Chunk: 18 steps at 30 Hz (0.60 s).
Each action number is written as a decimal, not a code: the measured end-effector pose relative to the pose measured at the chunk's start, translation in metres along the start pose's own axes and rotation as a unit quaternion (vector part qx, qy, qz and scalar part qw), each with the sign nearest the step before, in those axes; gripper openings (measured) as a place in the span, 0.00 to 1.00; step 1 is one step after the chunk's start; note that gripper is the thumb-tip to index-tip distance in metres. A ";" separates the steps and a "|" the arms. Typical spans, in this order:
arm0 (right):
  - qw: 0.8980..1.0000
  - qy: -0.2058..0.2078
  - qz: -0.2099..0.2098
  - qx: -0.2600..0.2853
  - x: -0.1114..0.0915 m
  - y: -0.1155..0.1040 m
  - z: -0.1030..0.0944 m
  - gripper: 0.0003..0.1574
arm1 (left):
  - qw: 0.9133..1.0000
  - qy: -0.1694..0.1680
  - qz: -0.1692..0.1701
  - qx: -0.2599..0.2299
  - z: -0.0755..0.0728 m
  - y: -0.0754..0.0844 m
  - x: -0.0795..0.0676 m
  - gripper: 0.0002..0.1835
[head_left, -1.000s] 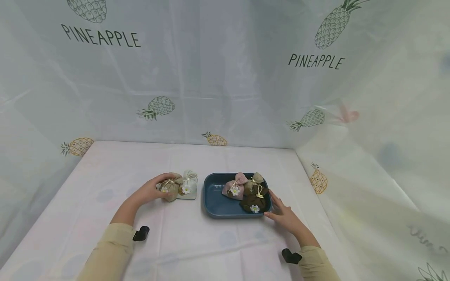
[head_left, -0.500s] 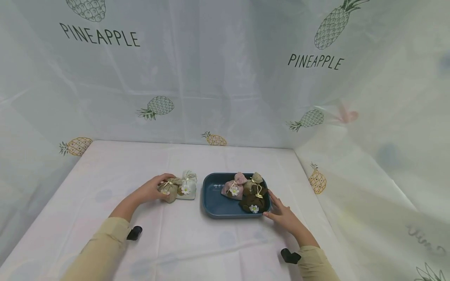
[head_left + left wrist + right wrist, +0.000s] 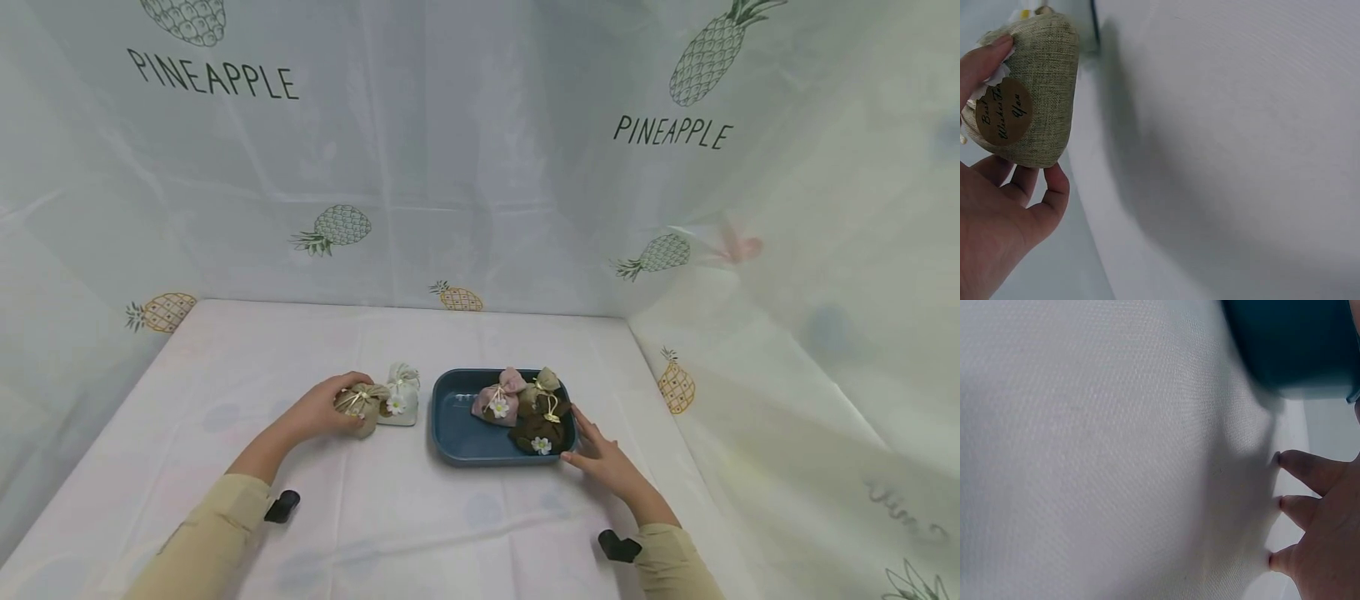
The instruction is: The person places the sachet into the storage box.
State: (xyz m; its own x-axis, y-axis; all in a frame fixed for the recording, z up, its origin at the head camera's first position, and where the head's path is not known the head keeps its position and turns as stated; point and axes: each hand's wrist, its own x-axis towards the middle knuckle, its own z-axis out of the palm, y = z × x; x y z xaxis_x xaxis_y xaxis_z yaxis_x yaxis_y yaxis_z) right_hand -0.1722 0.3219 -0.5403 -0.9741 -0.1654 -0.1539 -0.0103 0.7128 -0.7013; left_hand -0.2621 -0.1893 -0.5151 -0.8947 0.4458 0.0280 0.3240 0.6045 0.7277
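My left hand [image 3: 324,412] grips a beige drawstring pouch [image 3: 368,412] between thumb and fingers. A "Best Wishes For You" sticker shows on this linen-like pouch [image 3: 1047,81] in the left wrist view, with the fingertips at its lower edge. Right beside it stands a white pouch [image 3: 407,406] with a daisy. My right hand [image 3: 613,468] rests at the right end of a blue tray [image 3: 468,448], fingers spread. Inside the tray's right half sit a pink pouch [image 3: 493,403], a dark brown pouch [image 3: 536,432] and an olive-beige pouch [image 3: 548,381].
A white cloth [image 3: 420,533] covers the table. Pineapple-printed sheeting [image 3: 480,167] hangs behind it and along both sides. The left half of the tray shows its bare bottom. Small black devices hang by both wrists.
My left hand has tilted the beige pouch and drawn it slightly down toward me, and its daisy is now mostly hidden. The right hand, tray and other pouches stay practically in place.
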 end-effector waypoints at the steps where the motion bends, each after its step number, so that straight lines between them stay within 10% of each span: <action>1: 1.000 0.000 0.000 0.000 0.000 0.000 0.000 0.55 | 1.000 0.003 0.003 -0.001 -0.001 0.003 0.000 0.34; 18: 1.000 0.005 -0.007 -0.007 0.000 0.002 0.001 0.55 | 0.997 0.001 0.070 -0.023 0.022 0.067 0.029 0.33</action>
State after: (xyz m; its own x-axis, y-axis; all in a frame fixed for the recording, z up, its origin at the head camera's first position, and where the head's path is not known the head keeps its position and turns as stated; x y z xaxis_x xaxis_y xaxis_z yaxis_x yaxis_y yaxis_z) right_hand -0.1722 0.3229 -0.5427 -0.9762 -0.1687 -0.1366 -0.0274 0.7199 -0.6935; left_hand -0.2594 -0.1214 -0.4802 -0.8426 0.5220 0.1324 0.4309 0.5062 0.7470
